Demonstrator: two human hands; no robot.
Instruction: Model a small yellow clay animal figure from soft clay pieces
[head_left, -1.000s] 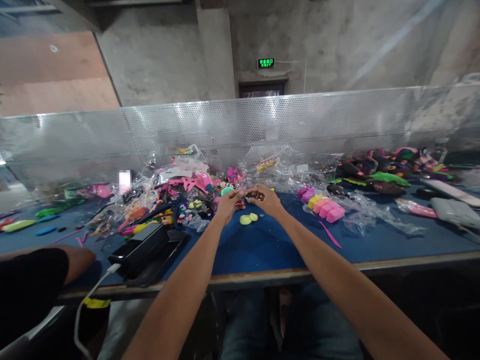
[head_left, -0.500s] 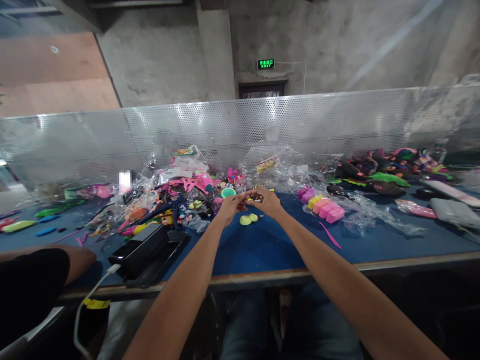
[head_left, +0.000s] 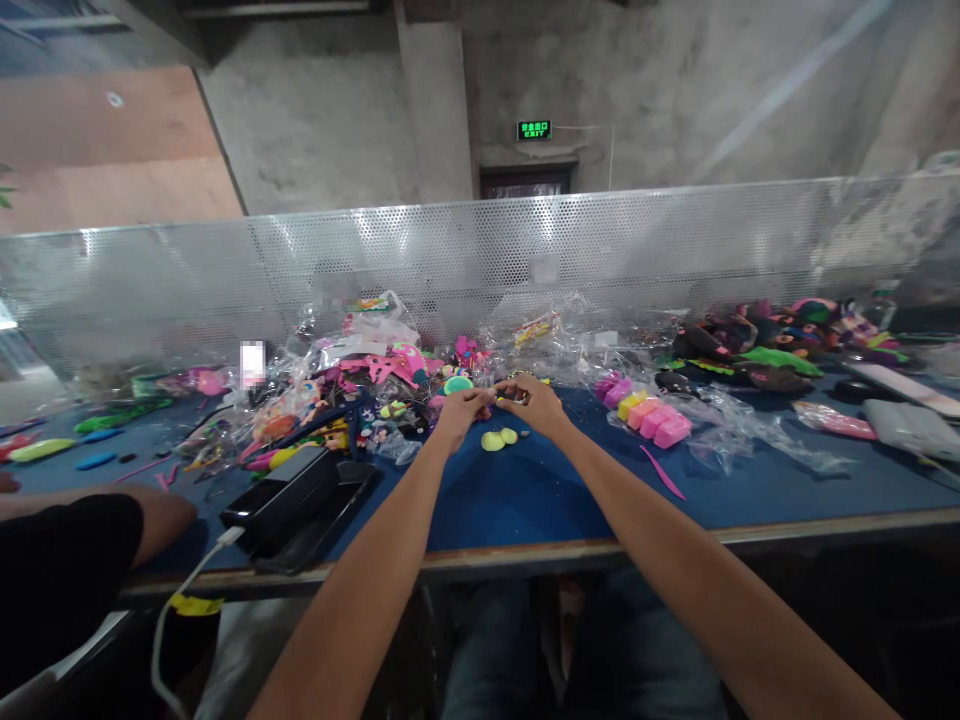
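Observation:
My left hand [head_left: 459,412] and my right hand [head_left: 531,403] meet fingertip to fingertip over the blue table top [head_left: 525,490], both pinched on a tiny piece I cannot make out. Just below them lie two pale yellow-green clay discs [head_left: 499,439]. Behind my hands spreads a heap of small coloured clay figures and clear plastic bags [head_left: 360,380].
Pink, orange and yellow clay blocks [head_left: 652,415] sit to the right, with a thin pink tool [head_left: 661,472] near them. A black box with a cable [head_left: 289,500] lies at the left. Another person's arm in a black sleeve [head_left: 75,550] rests at the lower left. A perforated metal screen [head_left: 480,260] backs the table.
My hands have barely shifted and still pinch together at the same spot. The view has moved slightly.

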